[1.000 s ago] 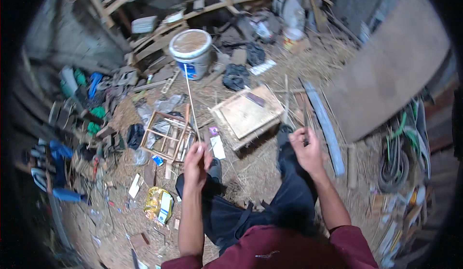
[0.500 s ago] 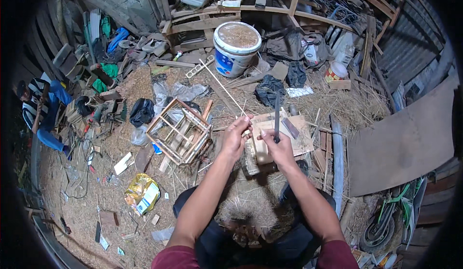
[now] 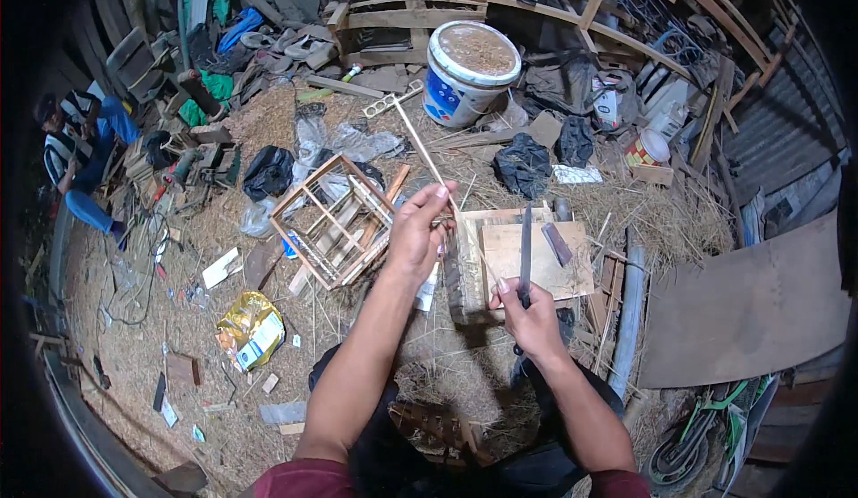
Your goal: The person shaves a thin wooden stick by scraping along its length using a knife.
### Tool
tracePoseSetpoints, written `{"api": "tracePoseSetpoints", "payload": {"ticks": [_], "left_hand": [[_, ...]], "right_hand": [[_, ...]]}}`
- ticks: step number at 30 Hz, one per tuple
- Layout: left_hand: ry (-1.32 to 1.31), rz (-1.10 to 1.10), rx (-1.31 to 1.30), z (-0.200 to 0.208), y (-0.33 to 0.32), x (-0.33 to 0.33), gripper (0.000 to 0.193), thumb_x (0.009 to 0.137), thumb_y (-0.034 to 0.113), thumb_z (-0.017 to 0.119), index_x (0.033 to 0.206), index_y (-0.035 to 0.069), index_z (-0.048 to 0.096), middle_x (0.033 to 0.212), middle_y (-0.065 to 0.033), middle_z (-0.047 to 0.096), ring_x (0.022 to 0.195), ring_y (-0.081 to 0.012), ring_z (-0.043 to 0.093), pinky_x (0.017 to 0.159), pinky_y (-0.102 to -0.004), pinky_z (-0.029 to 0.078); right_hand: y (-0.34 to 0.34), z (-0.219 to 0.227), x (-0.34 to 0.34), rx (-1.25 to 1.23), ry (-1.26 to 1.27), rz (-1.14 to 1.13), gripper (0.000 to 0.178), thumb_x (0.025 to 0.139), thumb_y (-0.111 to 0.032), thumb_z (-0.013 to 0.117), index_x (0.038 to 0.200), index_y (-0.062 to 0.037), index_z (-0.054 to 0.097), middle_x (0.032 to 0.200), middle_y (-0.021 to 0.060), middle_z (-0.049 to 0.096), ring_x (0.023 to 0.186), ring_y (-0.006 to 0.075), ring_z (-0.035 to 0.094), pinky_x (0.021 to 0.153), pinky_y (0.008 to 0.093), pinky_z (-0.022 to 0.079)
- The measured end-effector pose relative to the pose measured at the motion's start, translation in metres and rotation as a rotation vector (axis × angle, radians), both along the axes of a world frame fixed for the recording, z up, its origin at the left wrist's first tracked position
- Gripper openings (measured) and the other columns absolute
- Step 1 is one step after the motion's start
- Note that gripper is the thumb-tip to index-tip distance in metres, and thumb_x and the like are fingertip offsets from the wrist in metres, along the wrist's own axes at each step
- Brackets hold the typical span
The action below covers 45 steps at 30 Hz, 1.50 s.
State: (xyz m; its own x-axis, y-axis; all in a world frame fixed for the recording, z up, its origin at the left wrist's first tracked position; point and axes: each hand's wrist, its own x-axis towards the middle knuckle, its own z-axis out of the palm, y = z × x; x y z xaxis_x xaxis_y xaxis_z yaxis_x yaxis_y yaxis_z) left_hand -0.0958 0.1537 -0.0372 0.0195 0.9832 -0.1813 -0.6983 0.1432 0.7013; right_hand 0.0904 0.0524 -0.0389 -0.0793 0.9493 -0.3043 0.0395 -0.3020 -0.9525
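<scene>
My left hand (image 3: 422, 234) is closed on a thin pale wooden strip (image 3: 417, 143). The strip slants from near the bucket, through my fingers, toward my right hand (image 3: 534, 321). That hand is wrapped round the dark handle of a knife (image 3: 525, 252), its blade pointing up and away from me. The strip's lower end lies beside my right thumb; whether the thumb pinches it, I cannot make out. Beyond the knife, a flat wooden board (image 3: 563, 276) rests on a thick wooden block, with a small dark rectangular piece (image 3: 556, 243) on top. An open wooden frame (image 3: 313, 201) stands left of my left hand.
A white and blue bucket (image 3: 440, 87) of shavings stands ahead. Black plastic bags (image 3: 518, 166), straw and wood scraps litter the ground. A gold packet (image 3: 253, 319) lies left. A large brown sheet (image 3: 742, 306) leans right, above a motorbike wheel. Another person (image 3: 80, 154) sits far left.
My right hand and knife have come nearer to me and slightly right, away from my left hand. More of the strip shows between the hands. The whole view has also shifted.
</scene>
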Motion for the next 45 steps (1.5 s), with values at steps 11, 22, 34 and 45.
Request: {"api": "tracePoseSetpoints", "payload": {"ticks": [11, 22, 34, 45], "left_hand": [[-0.122, 0.234, 0.030, -0.009, -0.003, -0.043, 0.021, 0.093, 0.024, 0.060, 0.103, 0.006, 0.063, 0.090, -0.0017, 0.062, 0.081, -0.0136, 0.056, 0.073, -0.0314, 0.047], [-0.152, 0.274, -0.031, -0.009, -0.007, -0.049, 0.027, 0.094, 0.031, 0.058, 0.105, 0.006, 0.059, 0.102, -0.0070, 0.062, 0.099, -0.0194, 0.059, 0.083, -0.0346, 0.049], [-0.167, 0.278, -0.073, -0.008, -0.007, -0.049, 0.024, 0.097, 0.026, 0.053, 0.112, 0.007, 0.052, 0.106, -0.0102, 0.063, 0.100, -0.0213, 0.062, 0.078, -0.0317, 0.051], [0.011, 0.300, 0.044, 0.001, -0.013, -0.041, 0.029, 0.091, 0.010, 0.060, 0.118, 0.008, 0.047, 0.112, -0.0116, 0.063, 0.098, -0.0178, 0.062, 0.074, -0.0314, 0.049]], "right_hand": [[-0.009, 0.007, 0.032, -0.020, 0.028, -0.214, 0.026, 0.098, -0.026, 0.055, 0.088, -0.0035, 0.062, 0.067, -0.0040, 0.055, 0.049, 0.0015, 0.040, 0.043, 0.0195, 0.030], [-0.002, 0.006, 0.041, 0.085, 0.127, -0.385, 0.022, 0.097, -0.025, 0.055, 0.088, -0.0051, 0.059, 0.065, -0.0034, 0.053, 0.042, 0.0007, 0.034, 0.039, 0.0204, 0.024], [0.003, 0.009, 0.037, 0.100, 0.231, -0.427, 0.026, 0.099, -0.030, 0.052, 0.087, -0.0075, 0.056, 0.059, -0.0058, 0.045, 0.042, 0.0020, 0.031, 0.039, 0.0213, 0.024], [0.013, 0.006, 0.034, 0.110, 0.145, -0.562, 0.030, 0.097, -0.035, 0.055, 0.080, -0.0097, 0.054, 0.061, -0.0060, 0.047, 0.041, 0.0011, 0.034, 0.035, 0.0192, 0.024]]}}
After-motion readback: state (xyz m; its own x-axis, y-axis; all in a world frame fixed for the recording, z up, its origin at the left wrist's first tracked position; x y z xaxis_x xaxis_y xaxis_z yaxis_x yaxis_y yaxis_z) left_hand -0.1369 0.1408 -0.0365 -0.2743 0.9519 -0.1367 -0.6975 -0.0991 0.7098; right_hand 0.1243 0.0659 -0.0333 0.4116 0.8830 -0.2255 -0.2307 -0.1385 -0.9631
